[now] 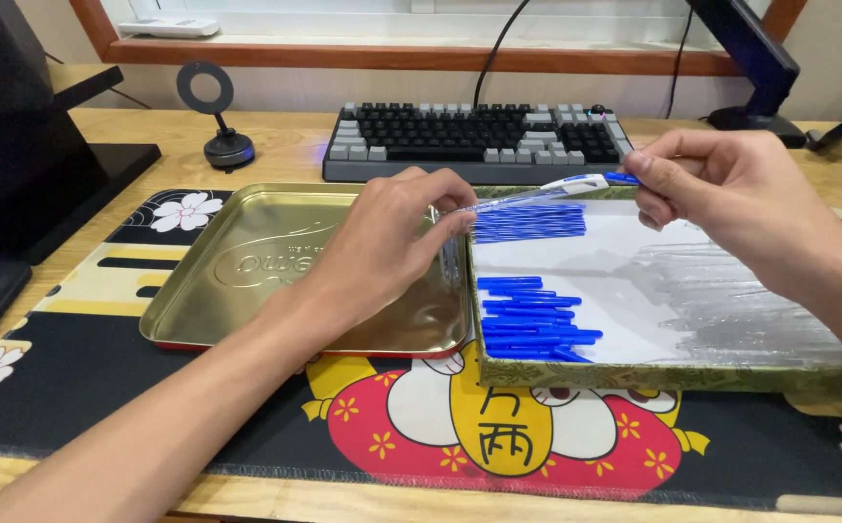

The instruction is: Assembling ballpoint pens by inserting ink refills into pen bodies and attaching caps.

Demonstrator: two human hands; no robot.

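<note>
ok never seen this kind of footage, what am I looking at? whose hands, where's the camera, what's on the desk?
There is no machine here: one camera sits on a person's head and looks down at their own two bare hands. The left hand and the right hand hold one pen between them, a clear barrel with a blue and white end, above a shallow box. The box holds two piles of blue pen parts and a heap of clear barrels. Beside it lies an empty gold metal tray. Both sit on a patterned desk mat, with a keyboard behind.
</note>
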